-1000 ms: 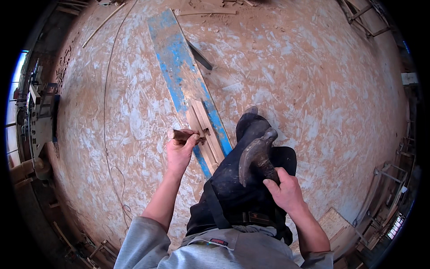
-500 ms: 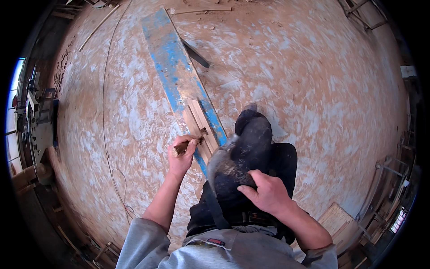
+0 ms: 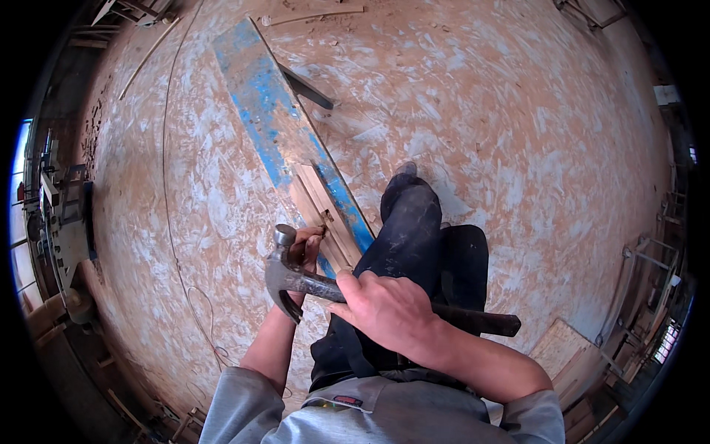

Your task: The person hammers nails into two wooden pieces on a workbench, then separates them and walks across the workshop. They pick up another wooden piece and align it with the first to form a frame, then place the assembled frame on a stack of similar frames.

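Note:
A claw hammer (image 3: 290,280) with a dark handle is gripped in my right hand (image 3: 392,309). Its head is level with my left hand (image 3: 308,240) and covers part of it from view. In my left hand a wood-handled chisel (image 3: 322,230) is held low over a pale wooden piece (image 3: 313,191). Its handle is mostly hidden behind the hammer head. The wooden piece has a groove along its length and a small dark notch (image 3: 327,216) just beyond the chisel. It lies lengthwise on a narrow bench (image 3: 259,92) with worn blue paint.
My dark-trousered leg (image 3: 411,214) is beside the bench's right edge. A bench leg (image 3: 309,87) juts out to the right. On the left a thin cable (image 3: 167,159) runs along the floor. A machine (image 3: 66,222) stands far left, and a board (image 3: 558,355) leans at lower right.
My right hand has swung the hammer left from over my leg to beside my left hand. The left hand stays at the wooden piece, while the whole view has shifted slightly.

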Tool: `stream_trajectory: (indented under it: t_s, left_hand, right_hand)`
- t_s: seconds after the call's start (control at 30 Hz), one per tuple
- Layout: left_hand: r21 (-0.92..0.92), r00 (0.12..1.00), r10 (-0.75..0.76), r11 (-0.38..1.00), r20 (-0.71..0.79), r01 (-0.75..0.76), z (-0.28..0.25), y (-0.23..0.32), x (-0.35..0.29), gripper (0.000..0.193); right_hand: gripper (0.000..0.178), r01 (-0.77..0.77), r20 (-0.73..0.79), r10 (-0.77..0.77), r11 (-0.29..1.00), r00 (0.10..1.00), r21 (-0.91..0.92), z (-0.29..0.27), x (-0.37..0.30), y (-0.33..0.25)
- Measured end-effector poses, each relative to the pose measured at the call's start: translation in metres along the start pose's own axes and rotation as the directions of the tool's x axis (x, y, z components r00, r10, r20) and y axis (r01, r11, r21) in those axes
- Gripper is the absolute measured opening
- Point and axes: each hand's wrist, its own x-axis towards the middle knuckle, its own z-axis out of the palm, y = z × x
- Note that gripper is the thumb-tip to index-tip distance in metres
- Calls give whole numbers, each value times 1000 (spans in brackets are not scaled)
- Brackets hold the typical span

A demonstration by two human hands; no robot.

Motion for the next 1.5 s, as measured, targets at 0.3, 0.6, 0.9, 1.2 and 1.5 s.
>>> stream_trajectory:
  t_s: [0.3, 0.6, 0.9, 1.2, 1.5]
  left_hand:
    - [-291, 996, -16, 957, -82, -8, 11, -26, -2, 9]
    - [-238, 993, -109, 967, -43, 96, 6, -15, 5, 14]
    - [-304, 993, -103, 949, -53, 82, 9, -26, 3, 8]
    - [-528, 985, -164, 841, -49, 114, 5, -27, -8, 15]
    - [-516, 997, -67, 856, -35, 39, 10, -42, -5, 14]
  right_hand:
    - [39, 3, -6, -3, 1000, 1000, -12, -3, 11, -5]
    - [42, 34, 63, -34, 999, 997, -9, -13, 23, -2]
    - [38, -4, 94, 14, 994, 995, -109, -15, 30, -11]
    - [40, 76, 65, -81, 994, 995, 77, 2, -19, 16]
    - [39, 33, -3, -33, 994, 999, 103, -5, -18, 18]
